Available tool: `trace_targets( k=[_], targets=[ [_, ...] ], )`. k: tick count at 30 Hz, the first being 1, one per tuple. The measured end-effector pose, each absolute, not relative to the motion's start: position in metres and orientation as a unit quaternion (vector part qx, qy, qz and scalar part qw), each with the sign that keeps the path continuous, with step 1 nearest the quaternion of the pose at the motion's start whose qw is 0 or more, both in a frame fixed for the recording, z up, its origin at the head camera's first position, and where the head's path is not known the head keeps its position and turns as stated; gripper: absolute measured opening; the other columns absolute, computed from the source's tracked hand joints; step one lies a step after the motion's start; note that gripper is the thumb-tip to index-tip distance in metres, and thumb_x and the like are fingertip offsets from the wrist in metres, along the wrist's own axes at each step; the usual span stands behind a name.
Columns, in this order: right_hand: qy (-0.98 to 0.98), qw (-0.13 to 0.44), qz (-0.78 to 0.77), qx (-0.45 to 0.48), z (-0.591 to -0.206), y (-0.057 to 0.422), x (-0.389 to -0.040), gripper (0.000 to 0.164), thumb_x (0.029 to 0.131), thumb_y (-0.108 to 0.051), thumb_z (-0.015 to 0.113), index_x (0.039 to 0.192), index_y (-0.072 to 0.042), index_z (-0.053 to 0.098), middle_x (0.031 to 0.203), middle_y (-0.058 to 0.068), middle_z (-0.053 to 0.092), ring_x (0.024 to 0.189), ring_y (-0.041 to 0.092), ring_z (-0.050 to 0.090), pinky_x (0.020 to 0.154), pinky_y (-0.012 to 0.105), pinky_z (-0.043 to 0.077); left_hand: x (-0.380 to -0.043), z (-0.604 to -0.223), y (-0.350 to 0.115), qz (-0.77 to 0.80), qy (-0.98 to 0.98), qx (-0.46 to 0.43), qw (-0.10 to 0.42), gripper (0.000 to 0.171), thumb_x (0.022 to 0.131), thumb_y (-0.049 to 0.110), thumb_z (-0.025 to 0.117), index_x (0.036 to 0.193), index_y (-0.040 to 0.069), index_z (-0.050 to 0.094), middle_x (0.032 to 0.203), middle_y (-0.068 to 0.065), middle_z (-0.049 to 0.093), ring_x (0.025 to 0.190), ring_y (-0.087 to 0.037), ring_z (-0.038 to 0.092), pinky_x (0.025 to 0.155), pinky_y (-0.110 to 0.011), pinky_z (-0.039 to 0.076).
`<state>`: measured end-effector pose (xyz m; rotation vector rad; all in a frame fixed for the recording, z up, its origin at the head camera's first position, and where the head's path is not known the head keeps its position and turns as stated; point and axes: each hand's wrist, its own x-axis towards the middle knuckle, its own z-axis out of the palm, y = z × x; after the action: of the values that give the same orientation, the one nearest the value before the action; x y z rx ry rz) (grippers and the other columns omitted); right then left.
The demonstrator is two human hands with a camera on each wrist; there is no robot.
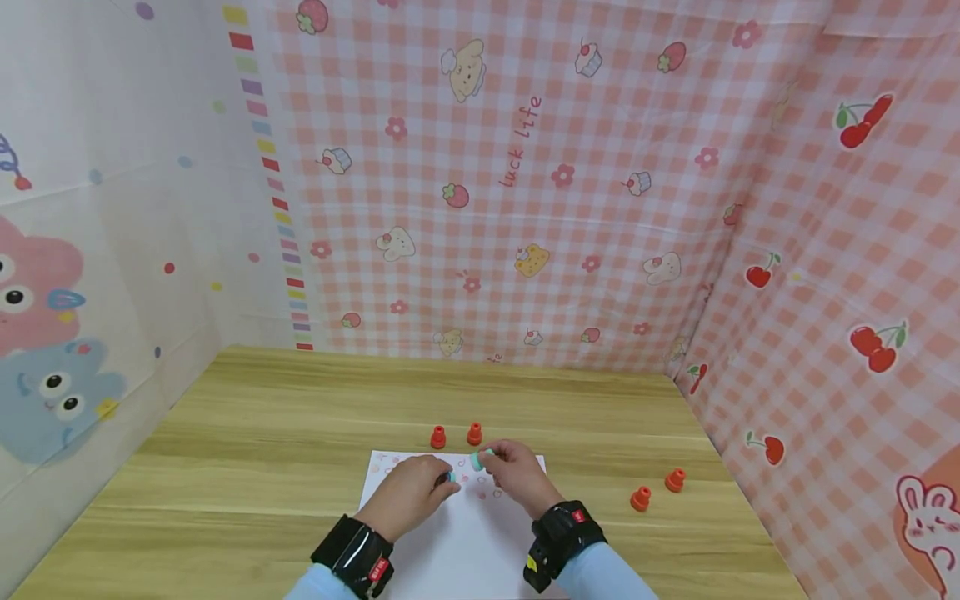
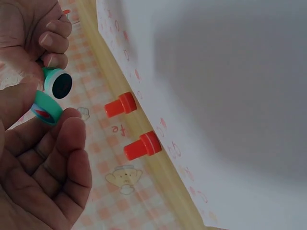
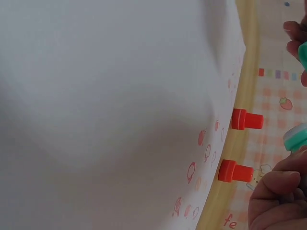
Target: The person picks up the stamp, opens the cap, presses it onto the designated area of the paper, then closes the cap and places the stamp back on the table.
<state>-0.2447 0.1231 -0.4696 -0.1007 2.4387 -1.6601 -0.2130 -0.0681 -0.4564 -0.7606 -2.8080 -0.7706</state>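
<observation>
Above the far part of a white sheet of paper, my left hand pinches a small green cap between thumb and fingers. A red shape shows on the cap's end. My right hand holds a green toy stamp by its body; in the left wrist view its dark round face is uncovered and turned towards the cap. Cap and stamp are close together but apart. Small red and orange printed marks cover the far strip of the paper.
Two red stamps stand just beyond the paper's far edge. Two more red stamps stand to the right on the wooden table. Patterned cloth hangs behind the table and along both sides.
</observation>
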Motion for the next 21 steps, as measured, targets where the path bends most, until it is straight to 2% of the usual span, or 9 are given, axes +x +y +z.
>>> trace_targets(
  k=[5,10,13,17,21],
  targets=[
    [0.882,0.065,-0.46,-0.084,-0.47,0.119,-0.244,0.021,0.094,-0.021,0.059,0.107,-0.006,0.065,0.09,0.007,0.063,0.074,0.018,0.053,0.061,0.03,0.045,-0.21,-0.454,-0.069,-0.233,-0.937,-0.256,0.035,0.017,0.082,0.023,0.072,0.075,0.008,0.069,0.06,0.006,0.055,0.056,-0.008,0.045,0.052,-0.026,0.039],
    [0.923,0.042,-0.347,-0.16,-0.473,0.114,-0.243,0.014,0.092,-0.017,0.062,0.101,-0.007,0.064,0.085,0.005,0.065,0.067,0.014,0.056,0.06,0.032,0.048,-0.206,-0.455,-0.072,-0.213,-0.946,-0.245,-0.013,0.017,0.075,0.023,0.077,0.07,0.008,0.07,0.06,0.005,0.06,0.057,-0.009,0.047,0.055,-0.028,0.041],
    [0.937,0.021,-0.278,-0.212,-0.479,0.112,-0.245,0.013,0.09,-0.015,0.064,0.1,-0.006,0.066,0.086,0.004,0.067,0.069,0.012,0.057,0.064,0.033,0.052,-0.205,-0.456,-0.073,-0.212,-0.947,-0.236,-0.035,0.018,0.071,0.023,0.08,0.068,0.008,0.071,0.062,0.003,0.063,0.058,-0.009,0.048,0.055,-0.03,0.043],
    [0.944,-0.024,-0.19,-0.268,-0.487,0.109,-0.247,0.013,0.087,-0.012,0.067,0.098,-0.006,0.068,0.088,0.003,0.069,0.077,0.012,0.058,0.073,0.034,0.055,-0.205,-0.458,-0.074,-0.208,-0.948,-0.237,-0.037,0.019,0.069,0.025,0.081,0.068,0.009,0.072,0.062,0.003,0.063,0.057,-0.009,0.048,0.055,-0.03,0.043],
    [0.946,-0.036,-0.144,-0.288,-0.489,0.106,-0.246,0.012,0.085,-0.008,0.068,0.097,-0.007,0.068,0.085,0.002,0.069,0.077,0.011,0.059,0.074,0.033,0.055,-0.204,-0.461,-0.076,-0.205,-0.948,-0.24,-0.034,0.019,0.068,0.026,0.081,0.066,0.01,0.071,0.06,0.005,0.061,0.056,-0.009,0.047,0.054,-0.029,0.042]
  ],
)
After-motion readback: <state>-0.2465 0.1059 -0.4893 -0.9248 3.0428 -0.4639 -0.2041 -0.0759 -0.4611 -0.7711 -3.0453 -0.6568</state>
